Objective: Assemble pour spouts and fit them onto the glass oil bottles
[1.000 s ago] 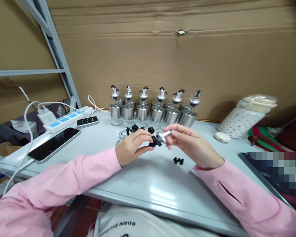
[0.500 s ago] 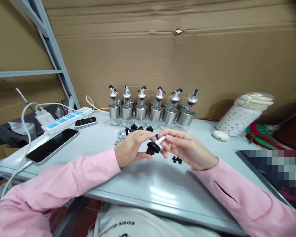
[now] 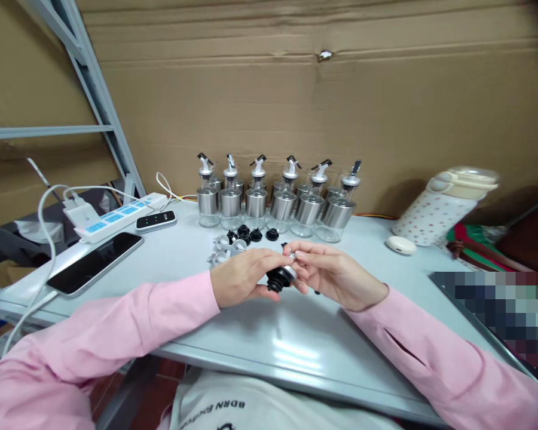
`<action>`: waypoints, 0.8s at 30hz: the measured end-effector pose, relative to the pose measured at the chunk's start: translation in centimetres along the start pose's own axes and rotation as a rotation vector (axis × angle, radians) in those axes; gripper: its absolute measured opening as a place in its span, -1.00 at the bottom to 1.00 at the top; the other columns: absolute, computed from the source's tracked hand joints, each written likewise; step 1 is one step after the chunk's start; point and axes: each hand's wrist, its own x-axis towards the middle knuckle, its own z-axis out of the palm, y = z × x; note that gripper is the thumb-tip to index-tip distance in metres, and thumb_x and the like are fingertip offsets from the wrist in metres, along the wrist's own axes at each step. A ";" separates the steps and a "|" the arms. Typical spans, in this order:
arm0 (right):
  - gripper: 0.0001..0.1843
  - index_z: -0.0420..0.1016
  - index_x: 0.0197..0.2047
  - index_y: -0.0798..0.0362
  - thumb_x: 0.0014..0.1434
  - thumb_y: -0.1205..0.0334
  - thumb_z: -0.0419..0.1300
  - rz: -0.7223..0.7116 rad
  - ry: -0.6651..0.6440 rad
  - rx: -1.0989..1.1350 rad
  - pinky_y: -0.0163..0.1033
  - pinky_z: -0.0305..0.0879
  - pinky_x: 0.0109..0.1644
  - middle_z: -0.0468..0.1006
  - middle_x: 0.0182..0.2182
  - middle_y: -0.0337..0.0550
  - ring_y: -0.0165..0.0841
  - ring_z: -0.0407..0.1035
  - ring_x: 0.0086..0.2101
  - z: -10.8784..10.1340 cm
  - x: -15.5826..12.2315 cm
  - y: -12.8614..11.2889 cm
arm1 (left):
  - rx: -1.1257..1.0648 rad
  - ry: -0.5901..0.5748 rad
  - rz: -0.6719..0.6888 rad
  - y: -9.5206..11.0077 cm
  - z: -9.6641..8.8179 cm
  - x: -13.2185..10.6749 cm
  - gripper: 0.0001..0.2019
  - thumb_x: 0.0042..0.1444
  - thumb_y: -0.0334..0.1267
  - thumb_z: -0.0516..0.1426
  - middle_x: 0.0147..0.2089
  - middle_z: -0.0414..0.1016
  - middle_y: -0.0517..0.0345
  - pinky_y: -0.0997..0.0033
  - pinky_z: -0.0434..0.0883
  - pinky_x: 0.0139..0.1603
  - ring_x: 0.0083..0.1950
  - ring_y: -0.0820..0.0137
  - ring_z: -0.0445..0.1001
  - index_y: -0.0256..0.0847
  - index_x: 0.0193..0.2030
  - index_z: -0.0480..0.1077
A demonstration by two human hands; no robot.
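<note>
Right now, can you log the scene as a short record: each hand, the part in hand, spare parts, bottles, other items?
left hand: fingers closed on the black end of the pourer
right hand: fingers closed on the silver end of the pourer
pourer: black stopper with silver top, held just above the table
loose parts: black stoppers and silver rings behind the hands
bottles: capped with spouts, in a group by the cardboard wall
phone: flat at left, by the power strip

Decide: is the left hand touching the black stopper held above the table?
Touching. The head view shows the left hand with its fingertips closed on the black stopper, no gap between them; the right hand pinches the silver spout end.
</note>
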 end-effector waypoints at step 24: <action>-0.78 0.37 -0.26 0.11 0.03 0.20 0.22 -0.019 0.077 -0.079 -0.42 0.26 -0.47 0.29 -0.66 -0.40 -0.56 0.31 -0.62 0.6 0.0 0.4 | 0.121 -0.006 -0.087 0.7 -0.3 0.1 -0.70 0.26 -0.07 -0.16 -0.25 0.45 0.06 0.33 0.17 -0.18 -0.29 0.41 0.40 -0.26 -0.04 0.11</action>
